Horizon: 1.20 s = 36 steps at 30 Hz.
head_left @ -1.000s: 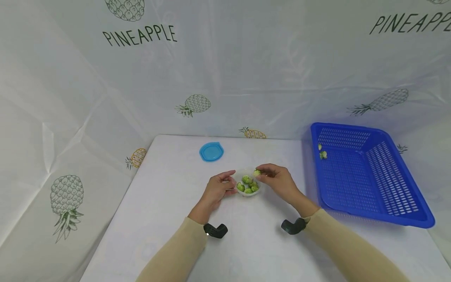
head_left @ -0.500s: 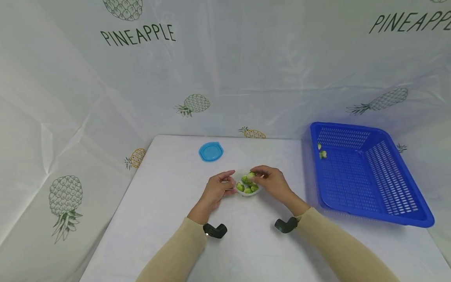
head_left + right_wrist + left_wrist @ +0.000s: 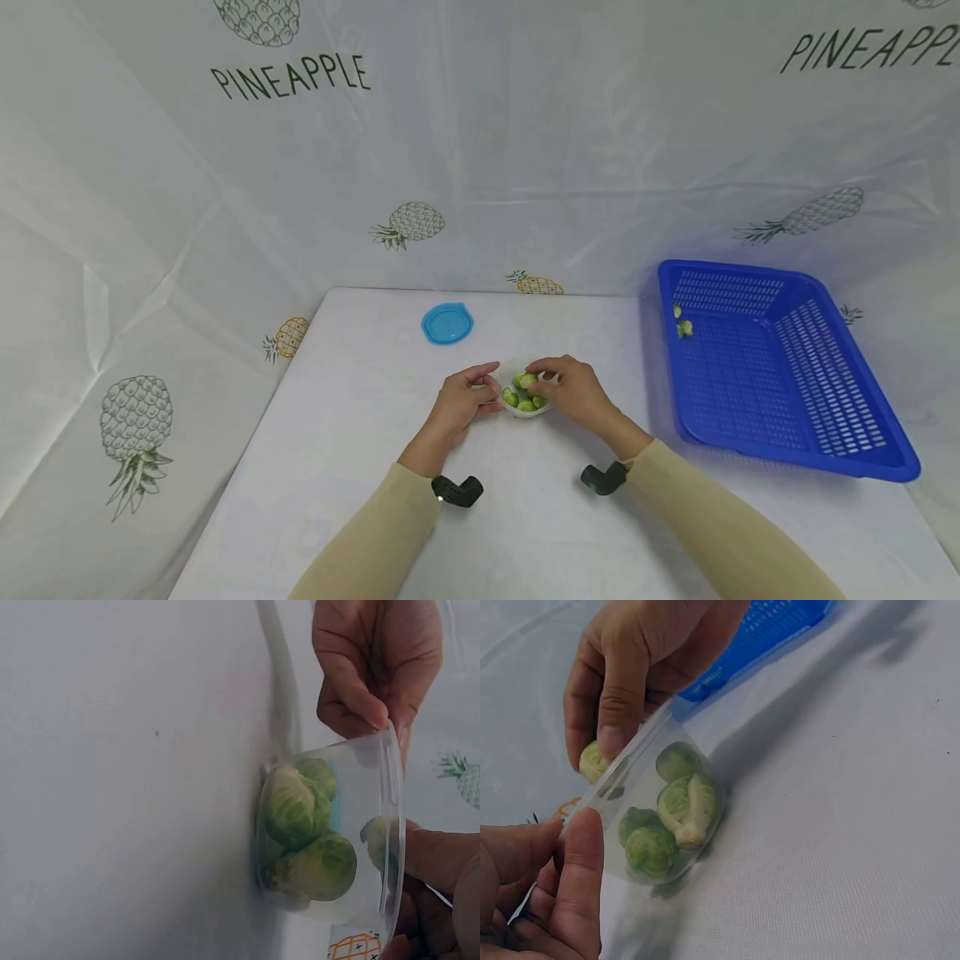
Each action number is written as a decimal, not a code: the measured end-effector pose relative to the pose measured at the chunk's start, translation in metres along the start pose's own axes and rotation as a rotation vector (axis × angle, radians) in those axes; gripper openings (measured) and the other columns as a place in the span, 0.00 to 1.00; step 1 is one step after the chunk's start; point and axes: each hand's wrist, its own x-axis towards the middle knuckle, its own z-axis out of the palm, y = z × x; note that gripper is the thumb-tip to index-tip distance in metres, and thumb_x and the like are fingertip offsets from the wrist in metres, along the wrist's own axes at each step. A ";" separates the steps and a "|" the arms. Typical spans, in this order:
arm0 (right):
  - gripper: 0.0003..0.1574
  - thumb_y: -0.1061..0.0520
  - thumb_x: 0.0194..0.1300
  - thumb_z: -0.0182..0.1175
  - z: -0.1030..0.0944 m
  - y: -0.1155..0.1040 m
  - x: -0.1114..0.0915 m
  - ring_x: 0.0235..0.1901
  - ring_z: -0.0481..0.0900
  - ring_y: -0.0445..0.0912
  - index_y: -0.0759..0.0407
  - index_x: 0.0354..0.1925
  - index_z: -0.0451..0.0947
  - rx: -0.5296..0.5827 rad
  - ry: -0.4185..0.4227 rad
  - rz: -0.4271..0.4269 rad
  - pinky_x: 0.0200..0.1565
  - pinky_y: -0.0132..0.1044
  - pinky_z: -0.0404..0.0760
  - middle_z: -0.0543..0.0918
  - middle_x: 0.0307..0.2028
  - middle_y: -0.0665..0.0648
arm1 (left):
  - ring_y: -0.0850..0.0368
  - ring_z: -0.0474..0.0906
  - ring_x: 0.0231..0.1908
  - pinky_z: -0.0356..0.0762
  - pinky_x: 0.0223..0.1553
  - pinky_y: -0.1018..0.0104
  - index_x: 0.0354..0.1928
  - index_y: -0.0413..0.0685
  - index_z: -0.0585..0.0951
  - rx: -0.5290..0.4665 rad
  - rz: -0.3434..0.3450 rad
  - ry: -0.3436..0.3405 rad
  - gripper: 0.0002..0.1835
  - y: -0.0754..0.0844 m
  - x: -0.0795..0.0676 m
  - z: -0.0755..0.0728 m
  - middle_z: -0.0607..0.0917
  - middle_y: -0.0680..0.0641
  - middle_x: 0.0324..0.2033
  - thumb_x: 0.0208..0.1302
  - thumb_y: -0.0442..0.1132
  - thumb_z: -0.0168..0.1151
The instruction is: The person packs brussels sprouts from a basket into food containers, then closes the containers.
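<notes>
A clear round plastic container [image 3: 360,761] stands on the table with several Brussels sprouts [image 3: 686,806] inside. At its left side, my left hand [image 3: 461,404] pinches the rim between thumb and fingers. My right hand [image 3: 576,392] comes in from the right and pinches one pale green Brussels sprout [image 3: 594,763] between thumb and fingertips. In the right wrist view, this sprout shows through the wall just inside the rim, above the others. Part of it is hidden by the fingers.
A blue lid [image 3: 447,323] lies on the white table [image 3: 360,375] behind the container. To the right stands a large blue slotted basket [image 3: 738,387], with a few Brussels sprouts [image 3: 686,328] in its far left corner. A white pineapple-print sheet hangs behind the table.
My right hand has moved left with its Brussels sprout, from the container's right rim to over its opening, and lowered slightly. My left hand has kept its hold on the rim.
</notes>
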 end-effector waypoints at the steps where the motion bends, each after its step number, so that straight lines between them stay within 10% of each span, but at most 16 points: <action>1: 0.17 0.54 0.66 0.75 0.000 -0.001 0.000 0.45 0.80 0.50 0.52 0.53 0.90 -0.020 -0.004 -0.009 0.41 0.41 0.77 0.88 0.42 0.54 | 0.60 0.82 0.38 0.91 0.44 0.67 0.72 0.42 0.76 0.001 0.001 0.000 0.28 0.000 0.000 0.000 0.76 0.48 0.43 0.72 0.24 0.61; 17: 0.20 0.55 0.65 0.75 0.005 0.002 -0.001 0.45 0.82 0.50 0.51 0.55 0.89 -0.140 -0.007 -0.049 0.39 0.41 0.81 0.86 0.44 0.55 | 0.58 0.82 0.40 0.91 0.44 0.67 0.73 0.39 0.75 -0.008 0.009 -0.010 0.28 0.002 -0.001 0.003 0.76 0.47 0.44 0.73 0.24 0.61; 36: 0.24 0.56 0.67 0.73 0.004 0.011 0.000 0.48 0.74 0.49 0.59 0.59 0.84 0.185 0.008 -0.031 0.46 0.38 0.75 0.83 0.54 0.62 | 0.58 0.81 0.40 0.91 0.47 0.65 0.73 0.42 0.76 0.007 -0.011 0.014 0.27 -0.002 0.001 -0.002 0.77 0.48 0.43 0.73 0.25 0.61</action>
